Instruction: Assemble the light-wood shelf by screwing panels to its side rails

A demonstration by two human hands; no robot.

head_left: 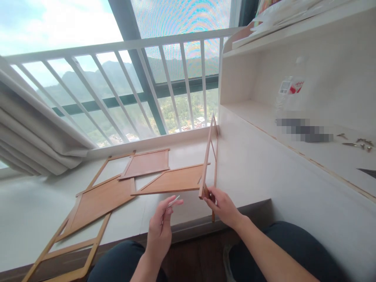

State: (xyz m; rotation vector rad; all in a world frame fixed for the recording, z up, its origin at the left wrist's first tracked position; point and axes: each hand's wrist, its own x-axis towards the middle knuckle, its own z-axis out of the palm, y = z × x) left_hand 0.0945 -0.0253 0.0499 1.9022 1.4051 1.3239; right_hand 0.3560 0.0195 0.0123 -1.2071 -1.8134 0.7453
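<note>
My right hand [219, 203] grips the lower near end of a narrow wooden frame [209, 156], which stands on edge and leans close to the white cabinet side. My left hand [163, 219] is a short way to its left, in front of the ledge, pinching a thin pale rod [175, 200] whose kind I cannot make out. Behind the hands lies a wooden panel [176, 179] with a slanted strip. Left of it are a smaller panel [148, 162] and a larger panel [100, 199], overlapping a long open wooden frame [95, 235].
A white ledge [129, 231] carries the wooden parts below a white railing [129, 45] and window. At right, a white shelf holds a clear bottle [290, 90], a blurred dark item [305, 129] and several small metal screws [364, 143]. A grey curtain [35, 129] hangs at left.
</note>
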